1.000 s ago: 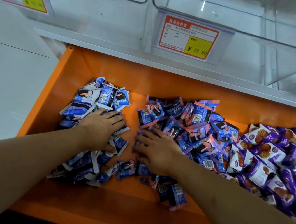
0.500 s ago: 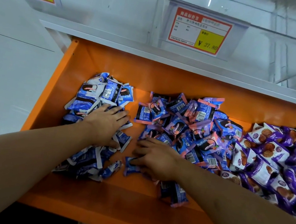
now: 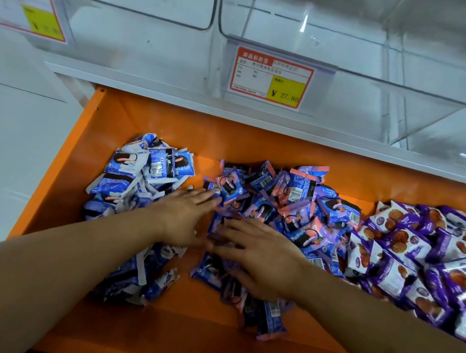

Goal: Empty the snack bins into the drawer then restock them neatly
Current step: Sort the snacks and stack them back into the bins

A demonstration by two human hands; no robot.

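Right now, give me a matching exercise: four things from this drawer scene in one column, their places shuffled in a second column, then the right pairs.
Things
1. blue-and-white packets
2. blue-and-pink packets
3. purple packets
4. price tag

Places
A. right end of the orange drawer
B. on the clear bin front, above the drawer
C. left end of the drawer
D. middle of the drawer

Pairs: 1-C, 2-D, 3-A, 4-B

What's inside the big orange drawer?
The orange drawer holds three piles: blue-and-white packets, blue-and-pink packets and purple cookie packets. Packets beneath the left hand, right hand and each pile stay hidden.
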